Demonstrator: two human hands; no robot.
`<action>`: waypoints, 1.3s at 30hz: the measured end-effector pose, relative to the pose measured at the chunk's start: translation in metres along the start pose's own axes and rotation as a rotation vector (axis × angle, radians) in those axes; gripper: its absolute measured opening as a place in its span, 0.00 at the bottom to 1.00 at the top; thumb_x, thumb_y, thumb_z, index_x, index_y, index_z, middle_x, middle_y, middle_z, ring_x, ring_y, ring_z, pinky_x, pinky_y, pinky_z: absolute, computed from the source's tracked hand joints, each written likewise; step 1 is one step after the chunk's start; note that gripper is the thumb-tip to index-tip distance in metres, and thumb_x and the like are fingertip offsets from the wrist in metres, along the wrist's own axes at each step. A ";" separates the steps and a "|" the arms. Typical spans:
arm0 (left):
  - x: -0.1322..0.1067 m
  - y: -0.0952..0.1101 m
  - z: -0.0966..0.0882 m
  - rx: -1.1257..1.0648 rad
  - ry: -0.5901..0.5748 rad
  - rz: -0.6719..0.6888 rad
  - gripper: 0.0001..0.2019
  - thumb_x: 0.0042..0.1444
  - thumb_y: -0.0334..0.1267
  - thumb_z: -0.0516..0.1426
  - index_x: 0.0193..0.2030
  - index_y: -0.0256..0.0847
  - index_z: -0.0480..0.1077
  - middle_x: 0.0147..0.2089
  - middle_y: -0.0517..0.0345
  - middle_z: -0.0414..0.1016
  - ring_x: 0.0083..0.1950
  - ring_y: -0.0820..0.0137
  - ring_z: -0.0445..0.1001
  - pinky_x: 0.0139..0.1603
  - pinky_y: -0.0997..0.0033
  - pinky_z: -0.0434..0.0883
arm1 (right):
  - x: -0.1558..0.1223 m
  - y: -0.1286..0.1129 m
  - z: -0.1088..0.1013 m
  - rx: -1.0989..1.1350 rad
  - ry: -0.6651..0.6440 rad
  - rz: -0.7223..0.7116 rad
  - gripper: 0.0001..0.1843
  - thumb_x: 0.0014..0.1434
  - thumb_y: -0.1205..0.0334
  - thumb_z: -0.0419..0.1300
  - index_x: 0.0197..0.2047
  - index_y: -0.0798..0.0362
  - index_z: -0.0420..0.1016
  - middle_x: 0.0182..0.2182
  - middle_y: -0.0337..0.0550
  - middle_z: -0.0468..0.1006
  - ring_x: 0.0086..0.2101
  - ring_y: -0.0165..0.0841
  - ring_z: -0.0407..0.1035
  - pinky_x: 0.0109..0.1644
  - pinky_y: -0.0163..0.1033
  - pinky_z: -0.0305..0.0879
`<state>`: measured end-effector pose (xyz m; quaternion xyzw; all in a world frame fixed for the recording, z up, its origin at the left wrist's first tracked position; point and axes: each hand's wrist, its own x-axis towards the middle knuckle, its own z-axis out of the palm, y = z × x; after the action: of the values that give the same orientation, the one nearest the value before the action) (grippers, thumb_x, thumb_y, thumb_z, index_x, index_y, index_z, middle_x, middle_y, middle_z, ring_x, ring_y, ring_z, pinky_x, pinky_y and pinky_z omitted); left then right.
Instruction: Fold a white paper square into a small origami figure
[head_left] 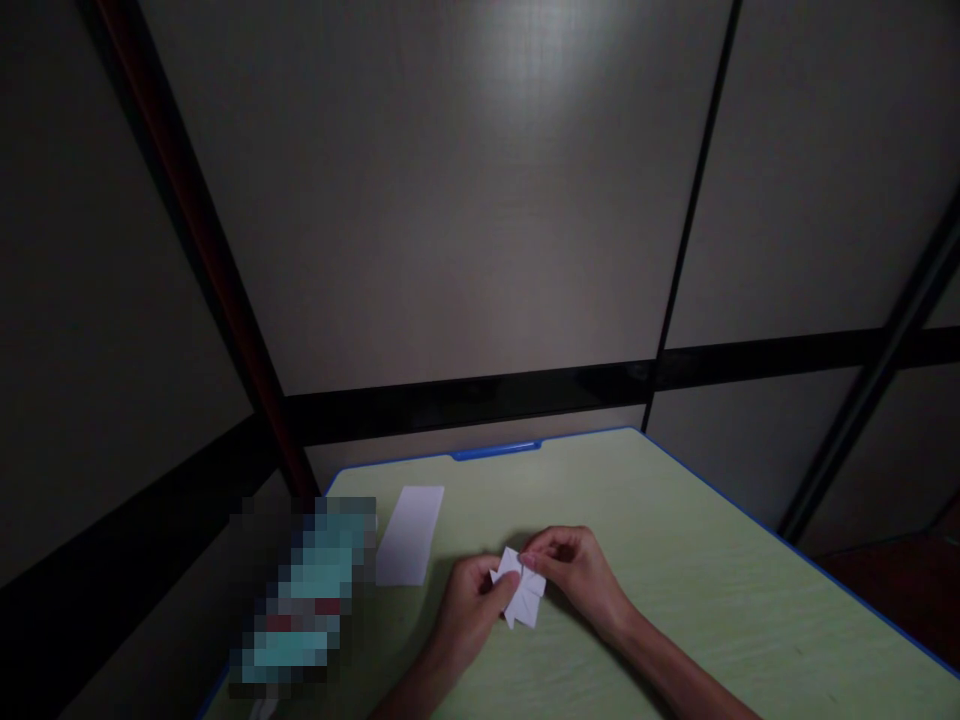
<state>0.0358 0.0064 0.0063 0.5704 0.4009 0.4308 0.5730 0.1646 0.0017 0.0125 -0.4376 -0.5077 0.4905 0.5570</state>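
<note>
Between both hands is a small piece of folded white paper (526, 598), with creases and pointed flaps sticking out at its edges. My left hand (471, 608) grips it from the left, thumb lying across the front and the other fingers mostly behind it. My right hand (571, 568) pinches its upper right part between thumb and curled fingers. The paper is held just over the light green tabletop (675, 560). A flat white sheet of paper (410, 535) lies on the table, to the left of and beyond my left hand.
A pixelated, teal-coloured object (307, 595) is at the table's left edge, with a whitish cord-like piece (264, 703) below it. The table has a blue rim with a blue handle-like part (496, 451) at the far side. Wardrobe-like panels (480, 220) stand directly behind.
</note>
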 end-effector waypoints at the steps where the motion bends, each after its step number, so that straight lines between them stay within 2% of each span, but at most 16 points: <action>1: 0.000 0.000 0.000 0.002 -0.009 -0.008 0.10 0.36 0.39 0.55 0.18 0.31 0.68 0.14 0.60 0.65 0.17 0.77 0.60 0.16 0.80 0.56 | 0.000 0.000 0.000 0.001 -0.001 0.002 0.07 0.34 0.64 0.62 0.16 0.59 0.71 0.12 0.37 0.70 0.15 0.23 0.59 0.18 0.29 0.54; 5: 0.002 -0.001 -0.001 0.019 -0.015 -0.022 0.10 0.35 0.39 0.55 0.18 0.31 0.68 0.14 0.60 0.65 0.17 0.76 0.61 0.16 0.79 0.57 | 0.001 0.001 -0.001 -0.006 0.018 -0.002 0.07 0.33 0.63 0.62 0.15 0.59 0.70 0.12 0.36 0.69 0.14 0.23 0.58 0.17 0.29 0.53; 11: 0.002 -0.006 -0.001 0.055 0.044 0.022 0.07 0.36 0.36 0.55 0.18 0.32 0.68 0.16 0.60 0.66 0.19 0.76 0.61 0.18 0.79 0.57 | 0.002 0.003 0.000 0.012 0.032 0.019 0.07 0.31 0.64 0.63 0.14 0.59 0.70 0.11 0.35 0.69 0.14 0.23 0.57 0.17 0.29 0.51; 20: 0.001 0.001 0.004 0.092 0.076 -0.009 0.05 0.36 0.30 0.52 0.16 0.32 0.67 0.15 0.62 0.65 0.18 0.76 0.60 0.17 0.80 0.56 | 0.001 0.004 0.005 0.017 0.048 0.035 0.08 0.31 0.64 0.63 0.14 0.59 0.68 0.11 0.34 0.67 0.14 0.22 0.56 0.17 0.28 0.50; 26: 0.001 0.004 0.004 0.114 0.054 -0.030 0.07 0.35 0.34 0.55 0.15 0.31 0.68 0.14 0.60 0.65 0.18 0.76 0.60 0.17 0.79 0.55 | -0.002 0.002 0.007 -0.053 0.068 0.004 0.07 0.34 0.65 0.62 0.15 0.59 0.68 0.12 0.35 0.66 0.15 0.23 0.56 0.18 0.28 0.50; 32: 0.002 0.001 0.003 0.089 0.073 -0.049 0.09 0.33 0.37 0.56 0.18 0.30 0.69 0.15 0.58 0.67 0.18 0.75 0.61 0.17 0.79 0.56 | 0.000 0.000 0.004 -0.007 -0.008 0.017 0.08 0.37 0.62 0.60 0.17 0.59 0.69 0.12 0.35 0.66 0.16 0.23 0.56 0.19 0.29 0.51; 39: 0.003 -0.004 0.002 0.089 0.049 -0.019 0.11 0.36 0.38 0.55 0.20 0.29 0.69 0.16 0.59 0.66 0.19 0.76 0.60 0.18 0.79 0.56 | 0.001 0.003 0.001 -0.053 -0.009 0.012 0.06 0.39 0.65 0.58 0.17 0.59 0.66 0.12 0.34 0.63 0.16 0.23 0.54 0.20 0.29 0.49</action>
<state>0.0386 0.0088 0.0026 0.5808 0.4392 0.4209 0.5409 0.1628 0.0030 0.0103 -0.4532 -0.5204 0.4822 0.5398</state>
